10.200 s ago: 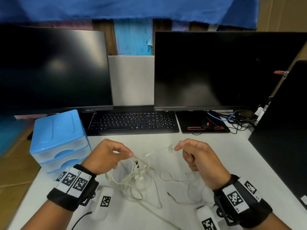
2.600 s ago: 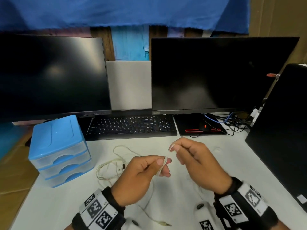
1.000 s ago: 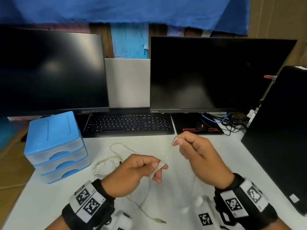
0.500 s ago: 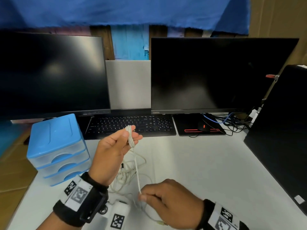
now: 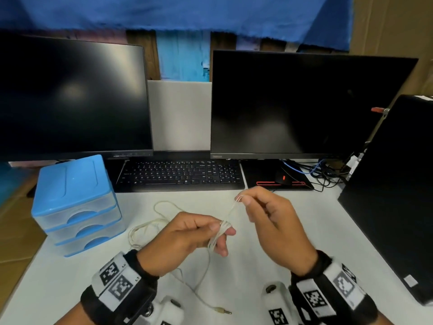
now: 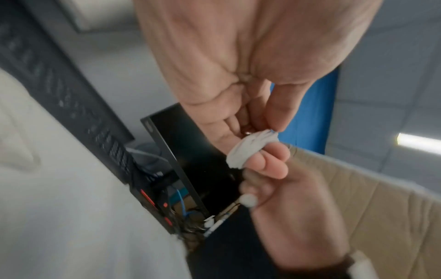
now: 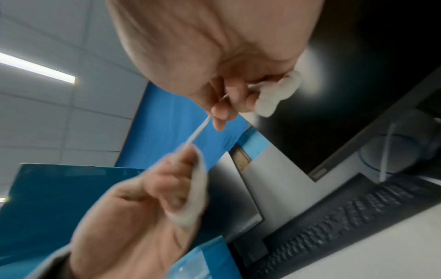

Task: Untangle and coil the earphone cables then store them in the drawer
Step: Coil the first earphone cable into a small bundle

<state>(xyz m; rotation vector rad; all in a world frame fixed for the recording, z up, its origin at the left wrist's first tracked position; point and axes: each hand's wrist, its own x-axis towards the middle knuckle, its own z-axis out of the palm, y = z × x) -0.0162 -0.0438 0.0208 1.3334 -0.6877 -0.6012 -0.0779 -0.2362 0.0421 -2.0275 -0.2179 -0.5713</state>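
Winding the cable (image 5: 233, 208): left hand (image 5: 185, 240) clamps loops around its fingers above the near desk (image 5: 304, 231), right hand (image 5: 274, 221) pinches the strand taut so turns stay snug. Drawer (image 5: 77, 207) waits far left.

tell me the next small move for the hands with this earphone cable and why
Probably another wrap: the right hand carries its pinched strand round the left hand's fingers, where the earphone cable already sits in several turns. A loose tail with its jack plug lies on the desk, so coiling looks unfinished.
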